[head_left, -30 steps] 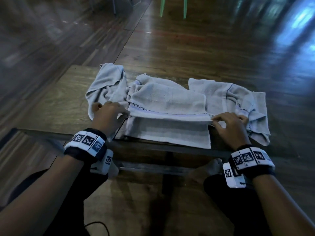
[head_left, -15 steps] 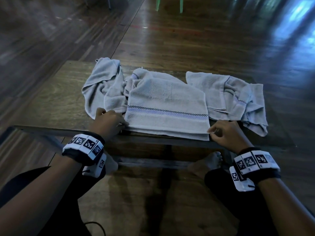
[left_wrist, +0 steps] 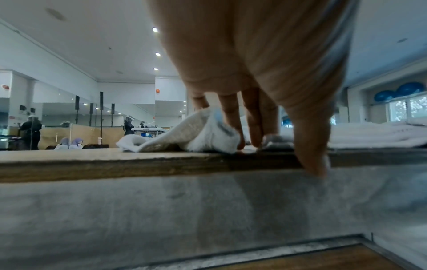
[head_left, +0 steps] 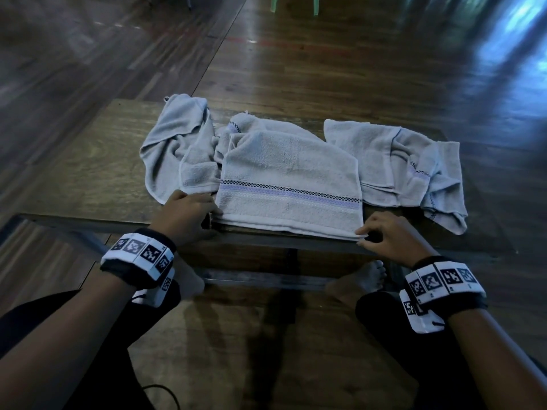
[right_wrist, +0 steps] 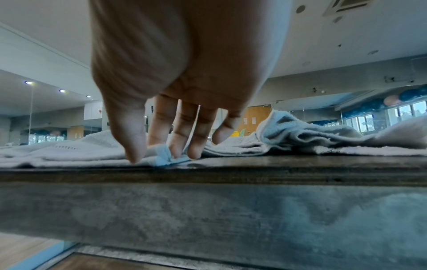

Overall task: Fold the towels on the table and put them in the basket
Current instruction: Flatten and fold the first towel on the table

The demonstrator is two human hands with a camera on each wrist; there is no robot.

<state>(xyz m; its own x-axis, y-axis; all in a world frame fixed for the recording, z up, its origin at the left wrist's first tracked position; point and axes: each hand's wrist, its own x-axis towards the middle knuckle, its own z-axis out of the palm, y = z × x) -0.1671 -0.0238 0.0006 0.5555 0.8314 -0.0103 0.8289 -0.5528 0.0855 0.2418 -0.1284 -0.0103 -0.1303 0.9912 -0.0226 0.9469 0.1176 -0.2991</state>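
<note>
Three pale grey towels lie on the low wooden table (head_left: 88,173). The middle towel (head_left: 290,179), with a checked and lilac band, lies folded with its edge along the table's near side. My left hand (head_left: 211,220) rests at its near left corner, fingers straight on the table and thumb against the front edge (left_wrist: 316,169). My right hand (head_left: 362,236) pinches the towel's near right corner (right_wrist: 164,155) between thumb and fingers. A crumpled towel (head_left: 174,149) lies to the left, another (head_left: 408,164) to the right. No basket is in view.
The table's left part is bare wood. My bare feet (head_left: 364,279) sit under the table by its crossbar. Green chair legs (head_left: 293,4) stand far back on the shiny wooden floor. In the left wrist view, people (left_wrist: 30,131) are at the room's far end.
Both hands drew the middle towel's folded edge toward me and laid it down along the table's near side. The towel now lies flat and smooth.
</note>
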